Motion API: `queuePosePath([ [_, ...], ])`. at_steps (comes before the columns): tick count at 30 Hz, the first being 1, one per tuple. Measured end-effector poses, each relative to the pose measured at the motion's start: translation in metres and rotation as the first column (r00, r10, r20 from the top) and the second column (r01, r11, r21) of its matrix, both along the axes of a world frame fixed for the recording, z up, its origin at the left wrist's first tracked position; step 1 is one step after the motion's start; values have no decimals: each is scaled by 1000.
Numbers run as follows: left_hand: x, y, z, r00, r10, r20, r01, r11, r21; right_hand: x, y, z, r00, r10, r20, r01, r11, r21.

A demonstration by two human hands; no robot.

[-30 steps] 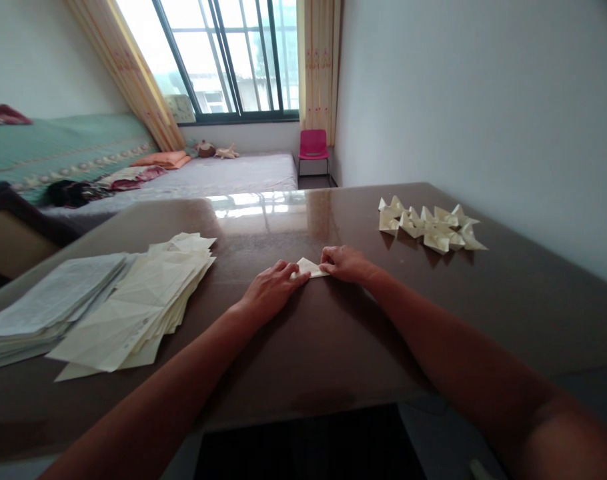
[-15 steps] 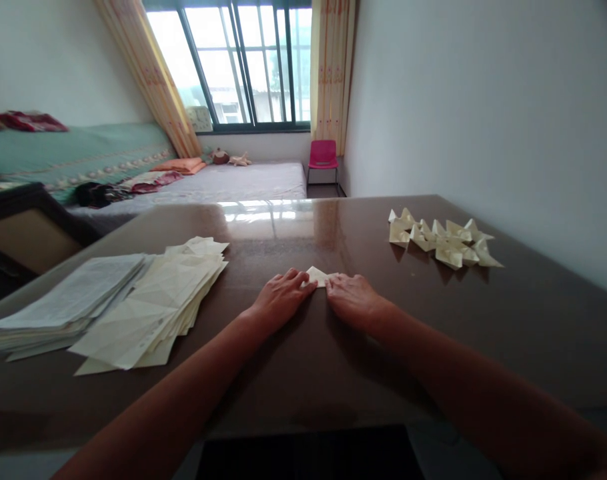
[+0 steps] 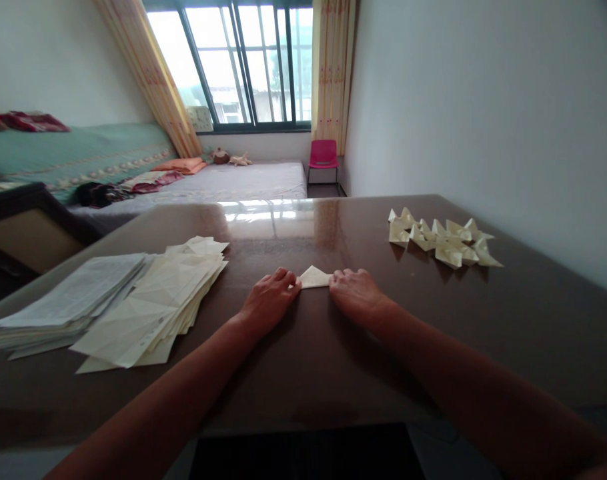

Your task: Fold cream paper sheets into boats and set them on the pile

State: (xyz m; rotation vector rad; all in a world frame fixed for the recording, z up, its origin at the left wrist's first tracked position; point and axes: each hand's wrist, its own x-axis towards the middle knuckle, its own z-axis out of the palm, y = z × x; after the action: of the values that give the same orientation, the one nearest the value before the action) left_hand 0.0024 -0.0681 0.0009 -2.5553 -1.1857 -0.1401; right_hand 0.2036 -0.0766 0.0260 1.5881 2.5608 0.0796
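Note:
A small cream sheet of folded paper (image 3: 314,277) lies on the brown table, its pointed top facing away from me and its lower edge straight. My left hand (image 3: 272,293) has its fingers closed on the left end of the paper. On the opposite end, my right hand (image 3: 357,291) presses with its fingers together. Both ends of the paper are hidden under the fingers, and only its middle shows between the hands.
Loose creased cream sheets (image 3: 156,300) lie at left, beside a stack of printed paper (image 3: 68,293). Several folded paper shapes (image 3: 443,241) stand at the table's (image 3: 303,373) far right. Beyond are a bed (image 3: 253,180), a pink chair (image 3: 323,155) and a window; a white wall (image 3: 483,120) borders the right.
My left hand has slid left along the paper, and my right hand has shifted slightly right. More of the folded paper's middle shows between them.

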Motion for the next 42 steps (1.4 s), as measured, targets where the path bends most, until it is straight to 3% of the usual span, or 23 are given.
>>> queuePosePath([
  [4,8,1,2,999,-10,52,14,997,-71,-9,-3,-1,995,80,-55,-77,996,52],
  [9,11,2,3,993,32,110,-22,996,-83,20,16,12,995,-99,17,100,993,-55],
  [12,10,4,1,988,31,152,-18,996,-82,41,37,7,979,-149,-138,156,987,40],
  [17,8,5,-3,984,-5,179,14,999,-50,49,61,-20,891,28,-453,-49,998,-35],
  [24,13,11,-6,955,-86,283,57,992,111,41,63,-29,713,-44,-700,-97,982,-161],
  [27,16,13,-8,955,-95,281,69,992,102,37,62,-32,658,-10,-753,-155,977,-149],
  [34,18,16,-11,963,-9,270,30,997,-75,38,63,-33,609,126,-783,-225,974,-18],
  [37,18,13,-9,964,-50,260,74,994,-86,48,64,-23,622,142,-770,-335,937,-98],
  [39,19,10,-8,966,-103,238,123,990,-70,55,66,-18,647,55,-761,-286,942,-175],
  [42,21,5,-5,973,-130,193,139,990,-35,59,69,-18,704,-50,-709,-84,985,-153],
])
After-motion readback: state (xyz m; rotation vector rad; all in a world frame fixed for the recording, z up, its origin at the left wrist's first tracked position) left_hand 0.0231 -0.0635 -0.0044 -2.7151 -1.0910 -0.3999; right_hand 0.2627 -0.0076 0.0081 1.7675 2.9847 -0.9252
